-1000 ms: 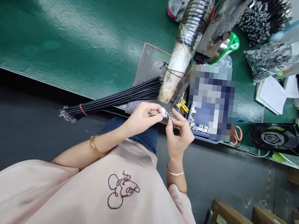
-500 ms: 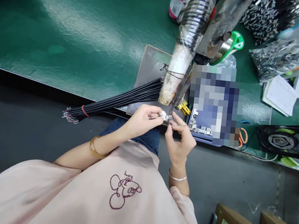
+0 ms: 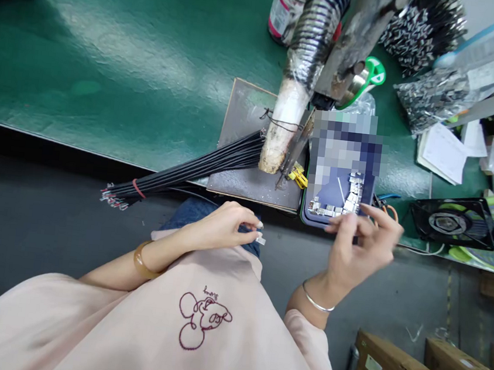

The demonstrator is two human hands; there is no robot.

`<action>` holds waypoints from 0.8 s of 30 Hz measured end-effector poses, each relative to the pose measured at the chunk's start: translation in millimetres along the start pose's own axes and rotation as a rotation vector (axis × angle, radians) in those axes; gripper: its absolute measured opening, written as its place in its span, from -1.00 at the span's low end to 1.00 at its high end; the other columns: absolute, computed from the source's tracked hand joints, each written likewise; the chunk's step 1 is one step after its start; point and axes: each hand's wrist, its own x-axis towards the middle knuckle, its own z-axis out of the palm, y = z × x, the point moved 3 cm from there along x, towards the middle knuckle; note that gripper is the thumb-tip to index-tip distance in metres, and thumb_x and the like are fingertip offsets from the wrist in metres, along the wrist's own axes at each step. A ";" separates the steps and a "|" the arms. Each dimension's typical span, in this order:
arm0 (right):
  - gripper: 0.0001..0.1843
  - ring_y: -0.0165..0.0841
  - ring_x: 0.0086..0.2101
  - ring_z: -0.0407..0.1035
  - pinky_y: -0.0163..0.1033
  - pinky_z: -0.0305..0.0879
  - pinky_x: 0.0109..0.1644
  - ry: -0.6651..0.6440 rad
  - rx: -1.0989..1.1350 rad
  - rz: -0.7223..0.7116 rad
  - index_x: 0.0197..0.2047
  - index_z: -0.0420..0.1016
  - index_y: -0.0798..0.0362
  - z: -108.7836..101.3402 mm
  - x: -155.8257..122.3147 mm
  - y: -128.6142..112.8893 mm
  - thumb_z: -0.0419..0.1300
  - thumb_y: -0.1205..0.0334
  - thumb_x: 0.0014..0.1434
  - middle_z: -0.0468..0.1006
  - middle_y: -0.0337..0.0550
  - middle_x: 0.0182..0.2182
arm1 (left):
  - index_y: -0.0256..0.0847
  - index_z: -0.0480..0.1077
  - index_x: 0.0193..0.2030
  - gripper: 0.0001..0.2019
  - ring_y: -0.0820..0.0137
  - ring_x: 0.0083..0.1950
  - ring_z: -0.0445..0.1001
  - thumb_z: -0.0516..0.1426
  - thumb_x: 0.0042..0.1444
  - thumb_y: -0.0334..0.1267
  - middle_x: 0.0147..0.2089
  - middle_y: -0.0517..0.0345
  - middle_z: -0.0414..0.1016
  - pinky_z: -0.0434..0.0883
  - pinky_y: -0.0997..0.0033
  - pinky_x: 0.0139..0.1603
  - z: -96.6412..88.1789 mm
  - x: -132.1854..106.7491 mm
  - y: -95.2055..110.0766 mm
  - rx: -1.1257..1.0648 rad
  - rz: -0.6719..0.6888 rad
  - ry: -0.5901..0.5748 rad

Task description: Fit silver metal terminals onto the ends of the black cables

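Note:
My left hand hovers over my lap, its fingers pinched on a small silvery metal part at the fingertips. My right hand is at the front edge of a dark blue tray holding several small metal parts; its fingers are spread and slightly blurred, with nothing visible in them. A bundle of black wires tied with a red band lies across the table edge to the left. Above the hands a fixed tool with a pale, wrapped nozzle points down at a dark metal plate.
The green table stretches to the left. A jar, bags of small parts, papers, a black fan and orange-handled scissors are at the right. Cardboard boxes stand on the floor.
Both hands have left the tool tip. My left hand dropped toward my lap with the small part; my right hand swung right to the blue tray and opened its fingers.

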 end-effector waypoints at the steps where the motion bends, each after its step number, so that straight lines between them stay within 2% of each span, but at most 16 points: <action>1: -0.85 -0.40 -0.52 0.44 -0.21 0.42 -0.34 -0.055 -0.054 0.019 -0.14 0.34 -0.03 1.1 6.4 6.8 0.16 0.10 0.29 0.49 -0.32 -0.46 | -0.20 0.60 -0.41 -0.92 0.45 -0.47 0.50 0.27 0.05 -0.30 -0.46 0.20 0.60 0.40 0.52 -0.36 -1.0 -0.7 -0.9 -0.039 0.016 -0.017; 3: -0.83 -0.41 -0.51 0.42 -0.26 0.36 -0.35 -0.129 -0.190 -0.020 -0.28 0.35 0.00 8.4 21.7 20.8 0.21 0.10 0.23 0.48 -0.33 -0.50 | -0.25 0.60 -0.31 -0.90 0.41 -0.37 0.57 0.22 0.14 -0.36 -0.35 0.12 0.65 0.45 0.48 -0.29 -8.2 2.4 -1.1 -0.093 0.061 0.019; 5: -0.84 -0.42 -0.51 0.36 -0.27 0.29 -0.35 -0.137 -0.300 -0.096 -0.34 0.35 0.00 19.3 38.5 33.2 0.20 0.13 0.22 0.47 -0.31 -0.50 | -0.28 0.57 -0.28 -0.88 0.38 -0.28 0.58 0.18 0.20 -0.39 -0.29 0.07 0.65 0.48 0.42 -0.19 -22.7 10.2 -1.0 -0.012 0.107 0.245; 7: -0.85 -0.38 -0.45 0.36 -0.25 0.27 -0.31 -0.172 -0.357 -0.191 -0.37 0.35 0.00 31.7 53.2 41.1 0.17 0.18 0.23 0.49 -0.25 -0.45 | -0.27 0.56 -0.24 -0.86 0.31 -0.15 0.55 0.14 0.24 -0.39 -0.20 0.02 0.64 0.46 0.29 -0.04 -34.2 20.6 -0.2 0.207 0.193 0.428; 9: -0.87 -0.31 -0.31 0.41 -0.23 0.27 -0.23 -0.246 -0.377 -0.284 -0.38 0.35 0.00 41.9 63.4 43.1 0.15 0.24 0.23 0.54 -0.17 -0.36 | -0.28 0.55 -0.15 -0.82 0.21 -0.05 0.48 0.10 0.26 -0.40 -0.09 -0.06 0.60 0.40 0.17 0.03 -39.4 33.0 -2.8 0.471 0.223 0.499; 11: -0.88 -0.27 -0.22 0.42 -0.22 0.26 -0.19 -0.333 -0.413 -0.349 -0.39 0.35 0.00 47.8 68.7 40.5 0.14 0.29 0.21 0.56 -0.13 -0.28 | -0.30 0.54 -0.08 -0.80 0.15 -0.05 0.42 0.10 0.26 -0.40 -0.08 -0.12 0.56 0.37 0.15 -0.03 -40.4 44.7 -9.1 0.673 0.183 0.479; 13: -0.89 -0.26 -0.23 0.41 -0.23 0.20 -0.23 -0.397 -0.508 -0.388 -0.38 0.36 0.01 49.7 69.7 35.5 0.13 0.33 0.20 0.56 -0.12 -0.28 | -0.28 0.55 -0.07 -0.80 0.16 -0.12 0.39 0.11 0.25 -0.39 -0.14 -0.10 0.53 0.34 0.17 -0.12 -40.2 51.5 -15.0 0.773 0.151 0.430; 16: -0.88 -0.28 -0.32 0.36 -0.22 0.06 -0.32 -0.413 -0.705 -0.431 -0.36 0.37 0.03 49.1 67.2 28.3 0.09 0.36 0.22 0.52 -0.10 -0.35 | -0.25 0.57 -0.10 -0.79 0.20 -0.20 0.36 0.09 0.28 -0.36 -0.22 -0.04 0.51 0.32 0.19 -0.17 -40.1 50.4 -17.7 0.748 0.199 0.366; 19: -0.88 -0.30 -0.38 0.31 -0.20 0.00 -0.35 -0.371 -0.795 -0.432 -0.35 0.35 0.04 47.7 65.4 28.2 0.06 0.38 0.22 0.49 -0.11 -0.41 | -0.21 0.59 -0.13 -0.77 0.23 -0.18 0.39 0.08 0.32 -0.34 -0.19 -0.02 0.57 0.35 0.21 -0.14 -40.4 39.9 -15.2 0.610 0.289 0.308; 21: -0.88 -0.32 -0.40 0.30 -0.21 0.04 -0.34 -0.334 -0.736 -0.415 -0.37 0.32 0.02 45.8 65.3 32.0 0.08 0.37 0.21 0.47 -0.15 -0.43 | -0.19 0.59 -0.13 -0.78 0.24 -0.12 0.43 0.09 0.32 -0.34 -0.11 0.00 0.61 0.37 0.19 -0.10 -39.9 31.6 -13.1 0.531 0.330 0.278; 24: -0.86 -0.35 -0.41 0.32 -0.23 0.18 -0.32 -0.229 -0.494 -0.355 -0.40 0.28 -0.01 37.3 63.8 37.5 0.10 0.34 0.19 0.46 -0.21 -0.44 | -0.19 0.59 -0.08 -0.78 0.21 -0.01 0.46 0.10 0.30 -0.37 -0.01 -0.01 0.63 0.41 0.13 0.00 -37.2 20.7 -10.2 0.463 0.388 0.254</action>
